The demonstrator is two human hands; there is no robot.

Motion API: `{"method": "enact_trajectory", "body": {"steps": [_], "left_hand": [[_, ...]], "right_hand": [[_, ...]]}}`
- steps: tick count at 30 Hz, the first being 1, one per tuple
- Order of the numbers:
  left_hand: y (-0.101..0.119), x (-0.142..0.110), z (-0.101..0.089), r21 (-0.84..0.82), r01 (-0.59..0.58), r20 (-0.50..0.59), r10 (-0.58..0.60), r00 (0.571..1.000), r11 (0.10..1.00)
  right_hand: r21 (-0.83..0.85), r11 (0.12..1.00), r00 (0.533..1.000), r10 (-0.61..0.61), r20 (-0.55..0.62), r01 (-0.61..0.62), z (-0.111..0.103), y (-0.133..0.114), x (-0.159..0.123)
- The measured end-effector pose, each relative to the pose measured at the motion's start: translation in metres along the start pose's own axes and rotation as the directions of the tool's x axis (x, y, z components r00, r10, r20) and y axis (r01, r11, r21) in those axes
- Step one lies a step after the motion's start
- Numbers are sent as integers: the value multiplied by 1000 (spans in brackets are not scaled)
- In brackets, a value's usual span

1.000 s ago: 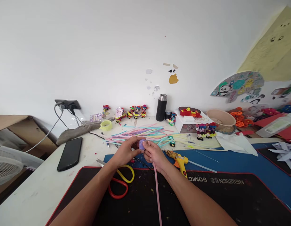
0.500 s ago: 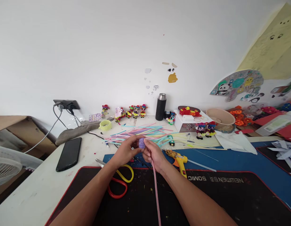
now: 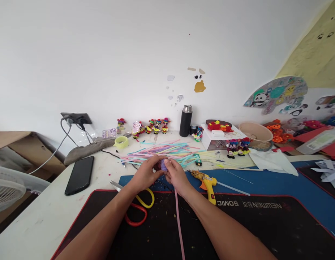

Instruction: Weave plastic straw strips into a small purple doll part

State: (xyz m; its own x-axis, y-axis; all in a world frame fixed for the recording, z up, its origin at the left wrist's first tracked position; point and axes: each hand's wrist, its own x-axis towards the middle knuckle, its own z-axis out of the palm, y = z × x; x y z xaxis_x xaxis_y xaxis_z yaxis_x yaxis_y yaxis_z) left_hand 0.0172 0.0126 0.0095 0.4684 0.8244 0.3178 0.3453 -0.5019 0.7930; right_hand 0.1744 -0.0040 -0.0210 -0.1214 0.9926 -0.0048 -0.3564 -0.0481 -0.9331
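Over the black mouse pad [image 3: 162, 234], my left hand [image 3: 147, 173] pinches a small purple fuzzy piece [image 3: 163, 165], which looks like coiled pipe cleaner. My right hand [image 3: 177, 177] is closed on the same piece from the other side, thumb on top. A long pink pipe cleaner [image 3: 179, 224] trails from beneath my right hand toward me; where its upper end goes is hidden by the fingers. Just behind both hands lies a heap of pastel pipe cleaners [image 3: 167, 150].
Scissors [image 3: 136, 216] with red and yellow handles lie by my left forearm. A yellow hot glue gun [image 3: 207, 184] rests right of my hands. Farther back stand a black flask [image 3: 186, 121] and several small fuzzy figures [image 3: 158, 126]. A phone [image 3: 80, 176] lies at left.
My right hand has turned slightly and now covers more of the purple piece. The pink pipe cleaner hangs a little farther left. The camera view has shifted slightly.
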Motion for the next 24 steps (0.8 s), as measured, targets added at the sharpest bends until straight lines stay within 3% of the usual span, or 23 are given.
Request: {"method": "enact_trajectory", "body": {"steps": [7, 17, 24], "left_hand": [[-10, 2, 1, -128, 45, 0, -46, 999, 991], [3, 1, -1, -4, 10, 3, -10, 1000, 1000], [-3, 2, 4, -78, 49, -9, -50, 999, 996]], "right_hand": [[90, 988, 990, 122, 64, -127, -1, -12, -5], [57, 996, 996, 70, 52, -73, 0, -6, -2], [65, 992, 994, 108, 0, -108, 1, -11, -3]]}}
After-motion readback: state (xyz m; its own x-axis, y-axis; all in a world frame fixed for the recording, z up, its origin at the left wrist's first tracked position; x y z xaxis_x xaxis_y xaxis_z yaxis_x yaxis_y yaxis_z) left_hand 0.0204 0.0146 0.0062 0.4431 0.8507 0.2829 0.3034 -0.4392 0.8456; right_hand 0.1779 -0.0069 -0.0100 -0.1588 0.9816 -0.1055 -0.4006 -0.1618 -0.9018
